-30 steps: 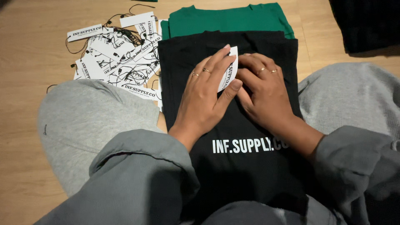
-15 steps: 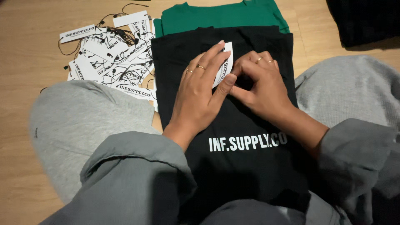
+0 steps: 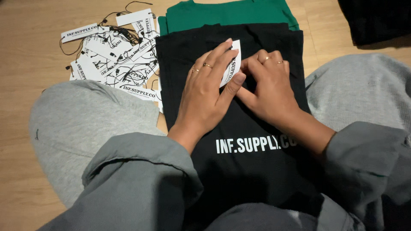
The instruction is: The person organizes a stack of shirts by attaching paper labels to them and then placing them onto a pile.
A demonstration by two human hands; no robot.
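Note:
A folded black shirt with white lettering lies across my lap and onto the wooden floor. My left hand rests on it and pinches a small white paper tag between thumb and fingers. My right hand sits right beside it, fingers curled against the fabric just under the tag. A folded green shirt lies partly under the black one at its far end.
A heap of white paper tags with black strings is spread on the wooden floor at the upper left. My grey-trousered knees flank the shirt. Dark fabric lies at the top right corner.
Both hands have stayed together on the tag, with the fingers shifting slightly. The view has drifted a little, so the shirt and tags sit lower left than before.

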